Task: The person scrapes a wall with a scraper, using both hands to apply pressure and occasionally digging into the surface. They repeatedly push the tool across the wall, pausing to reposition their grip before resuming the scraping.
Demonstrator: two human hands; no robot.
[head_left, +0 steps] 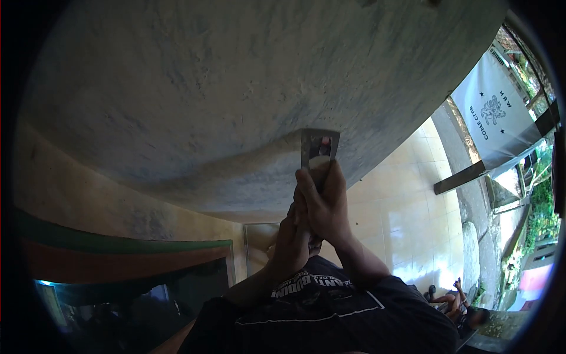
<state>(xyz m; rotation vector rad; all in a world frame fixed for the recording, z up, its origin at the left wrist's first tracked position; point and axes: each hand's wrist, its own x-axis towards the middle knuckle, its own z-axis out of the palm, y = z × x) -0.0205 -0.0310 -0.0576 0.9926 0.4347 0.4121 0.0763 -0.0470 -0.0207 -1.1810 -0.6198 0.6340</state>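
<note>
A putty knife (320,141) with a flat, flared metal blade points up at the wall (236,76), its far edge at or very near the surface. My right hand (325,203) is closed around it just under the blade, thumb and fingers wrapped over the handle. Just below and to the left, my left hand (291,243) is closed too, pressed against the right hand and apparently round the lower handle, which is hidden. The wall is grey and patchy, with streaks and small rough spots. A long shadow runs left from the blade.
A dark window or glass pane (141,307) under a green and brown band is at lower left. Shiny floor tiles (407,218) extend to the right. Beyond hang a white banner (489,106) and a wooden beam (460,177). A seated person (457,304) is at lower right.
</note>
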